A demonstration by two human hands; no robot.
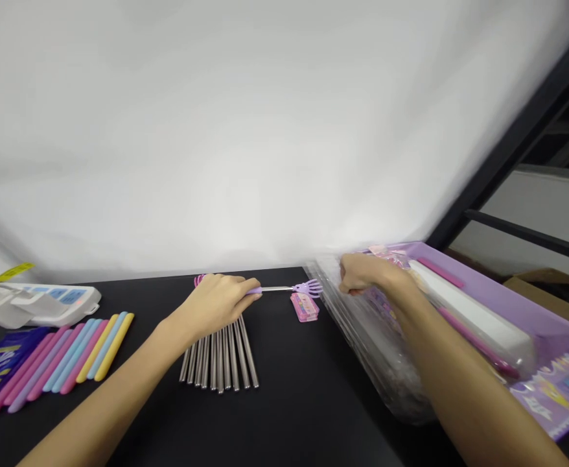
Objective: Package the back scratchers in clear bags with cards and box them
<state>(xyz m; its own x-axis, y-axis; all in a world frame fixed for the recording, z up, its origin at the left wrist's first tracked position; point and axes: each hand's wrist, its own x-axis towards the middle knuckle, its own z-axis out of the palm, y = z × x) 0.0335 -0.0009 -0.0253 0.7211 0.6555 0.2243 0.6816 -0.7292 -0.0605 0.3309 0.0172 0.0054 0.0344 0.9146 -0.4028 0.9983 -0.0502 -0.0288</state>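
My left hand is closed around the purple handle of a back scratcher. Its thin metal rod points right and ends in a small purple claw shaped like a hand. Under this hand lies a row of metal rods, their far ends partly covered; a pink claw shows behind the knuckles. My right hand has its fingers curled at the far part of a stack of clear plastic bags, apparently pinching a bag. Between the hands, just below the purple claw, sits a small stack of pink printed cards.
Pink, purple, blue and yellow handles lie in a row at left, beside a dark blue packet and a white power strip. At right stands a purple box holding packaged items. A white sheet hangs behind the black table.
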